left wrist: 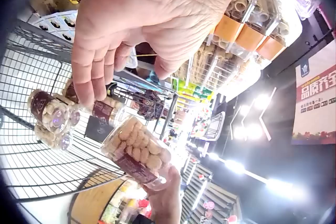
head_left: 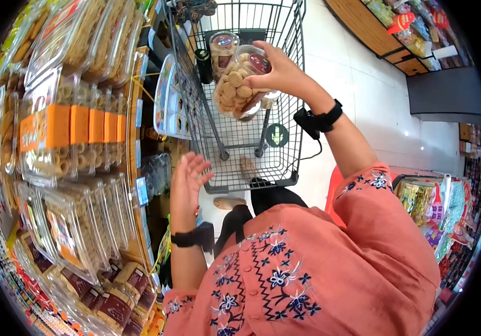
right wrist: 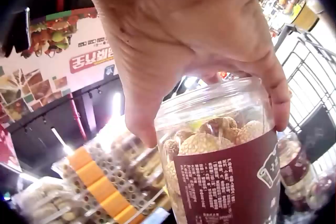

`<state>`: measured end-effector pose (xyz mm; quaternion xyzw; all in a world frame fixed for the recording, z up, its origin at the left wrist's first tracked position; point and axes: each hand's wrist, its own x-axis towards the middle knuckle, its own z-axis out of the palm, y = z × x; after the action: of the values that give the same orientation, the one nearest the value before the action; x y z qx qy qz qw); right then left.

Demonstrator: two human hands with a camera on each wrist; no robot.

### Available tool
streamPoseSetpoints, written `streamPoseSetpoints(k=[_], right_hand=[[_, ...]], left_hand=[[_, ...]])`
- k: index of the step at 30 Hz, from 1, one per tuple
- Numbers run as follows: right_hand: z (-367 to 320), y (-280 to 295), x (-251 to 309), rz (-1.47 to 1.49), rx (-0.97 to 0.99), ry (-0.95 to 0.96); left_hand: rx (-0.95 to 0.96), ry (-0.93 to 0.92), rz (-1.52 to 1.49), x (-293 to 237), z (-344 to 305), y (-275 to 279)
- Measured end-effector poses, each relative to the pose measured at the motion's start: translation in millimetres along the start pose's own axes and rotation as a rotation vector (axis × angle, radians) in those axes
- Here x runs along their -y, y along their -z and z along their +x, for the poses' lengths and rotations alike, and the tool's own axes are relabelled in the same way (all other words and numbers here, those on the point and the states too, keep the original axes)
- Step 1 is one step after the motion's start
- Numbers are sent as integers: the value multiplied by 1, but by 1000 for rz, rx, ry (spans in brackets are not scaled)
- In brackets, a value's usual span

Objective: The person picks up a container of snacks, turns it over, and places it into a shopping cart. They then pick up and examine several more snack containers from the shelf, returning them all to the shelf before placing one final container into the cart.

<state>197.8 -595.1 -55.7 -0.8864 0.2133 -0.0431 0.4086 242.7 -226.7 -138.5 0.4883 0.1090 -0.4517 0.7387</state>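
My right hand point(head_left: 282, 73) grips a clear plastic jar of round cookies point(head_left: 236, 84) near its lid, thumb on one side and fingers on the other. The jar is tilted over the shopping cart point(head_left: 235, 162) and carries a dark red label point(right wrist: 231, 182). In the right wrist view sesame-like specks show on the cookies. My left hand point(head_left: 190, 179) is raised beside the cart's near corner, fingers spread and holding nothing. Another cookie jar point(head_left: 223, 47) stands in the cart, next to a dark bottle point(head_left: 203, 64); the left wrist view shows further jars point(left wrist: 50, 111) there.
Shelves on the left hold plastic boxes of rolled wafers with orange bands point(head_left: 78, 126), flat clear packs point(head_left: 78, 224) and red-labelled jars point(head_left: 117, 305). A white tray-like display point(head_left: 170, 101) juts beside the cart. Bagged goods point(head_left: 436, 207) stand at the right.
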Motion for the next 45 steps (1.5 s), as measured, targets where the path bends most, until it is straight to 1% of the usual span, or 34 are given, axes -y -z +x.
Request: streamPoseSetpoints(k=[2, 4, 7, 8, 10, 13, 14, 17, 18, 21, 22, 23, 24, 27, 29, 30, 32, 34, 37, 39, 40, 41, 43, 44, 45], right_hand=[[-18, 7, 30, 75, 43, 68], [-36, 16, 68, 105, 87, 100], [-52, 19, 109, 116, 153, 183], [-57, 20, 123, 107, 181, 204], [-70, 24, 155, 102, 222, 239], [-86, 17, 192, 168, 228, 286], [-90, 16, 202, 170, 266, 295], [-91, 8, 223, 26, 288, 389], [-95, 9, 235, -13, 331, 409], [-99, 4, 265, 37, 398, 430], [-98, 0, 269, 17, 370, 489], [-100, -3, 278, -7, 372, 503], [-101, -5, 289, -31, 373, 519], [-99, -15, 312, -65, 395, 592], [-99, -20, 329, -115, 402, 621], [-99, -26, 337, -47, 405, 596], [-98, -34, 350, -9, 428, 673], [-105, -38, 365, -4, 423, 738], [-139, -40, 400, 55, 403, 703], [-136, -48, 405, 75, 468, 732], [-115, -58, 401, 73, 538, 774], [-101, -66, 399, 69, 606, 815], [-111, -66, 408, 90, 580, 850], [-122, -58, 409, 99, 574, 871], [-126, -56, 413, 90, 572, 891]], left_hand=[[35, -32, -46, -9, 1, -9], [71, -54, -87, -24, -13, -28], [307, -82, -118, -38, -31, -38], [319, -107, -92, -44, -42, -45], [370, -121, -157, -54, -63, -51], [425, -176, -207, -59, -93, -45], [439, -199, -225, -61, -102, -42], [478, -250, -279, -64, -125, -34], [487, -265, -296, -67, -139, -35], [515, -359, -312, -70, -166, -28], [522, -384, -321, -71, -172, -24], [531, -411, -329, -72, -177, -20], [482, -411, -342, -75, -186, -18], [421, -492, -282, -83, -204, -13], [389, -507, -338, -86, -214, -12], [375, -501, -373, -88, -219, -8], [349, -477, -481, -90, -225, 2], [439, -473, -544, -92, -228, 11], [546, -455, -633, -94, -234, 23], [600, -431, -653, -95, -242, 28], [645, -432, -681, -95, -241, 34], [650, -433, -682, -96, -243, 37], [664, -434, -683, -98, -248, 44], [725, -450, -699, -97, -247, 49], [712, -459, -683, -97, -248, 52]])
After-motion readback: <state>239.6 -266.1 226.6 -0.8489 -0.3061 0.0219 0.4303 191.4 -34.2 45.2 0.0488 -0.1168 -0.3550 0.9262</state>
